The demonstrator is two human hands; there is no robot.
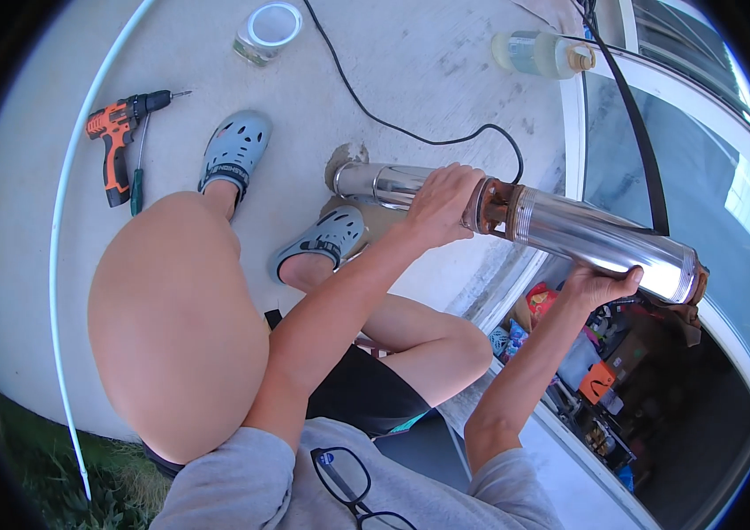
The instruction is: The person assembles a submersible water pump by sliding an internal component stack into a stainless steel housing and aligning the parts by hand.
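A long, shiny steel submersible pump (582, 231) slants across the view, with brown rust around its open middle section and on its right end. Wrapped over the narrower part, just left of the rusty gap, is my left hand (447, 205). My right hand (603, 287) holds the thicker part from below near the right end, thumb along its near side. The pump's left end rests at or close to a wet, dirty patch on the concrete. A black cable (410, 132) runs over the floor toward the middle of the pump.
An orange and black cordless drill (119, 132) and a green-handled screwdriver (137, 190) lie at the left, near a pale hose (59, 221). Tape roll (273, 25) and a bottle of liquid (541, 55) are farther off. A glass sliding door (648, 159) and cluttered shelf (600, 380) stand right.
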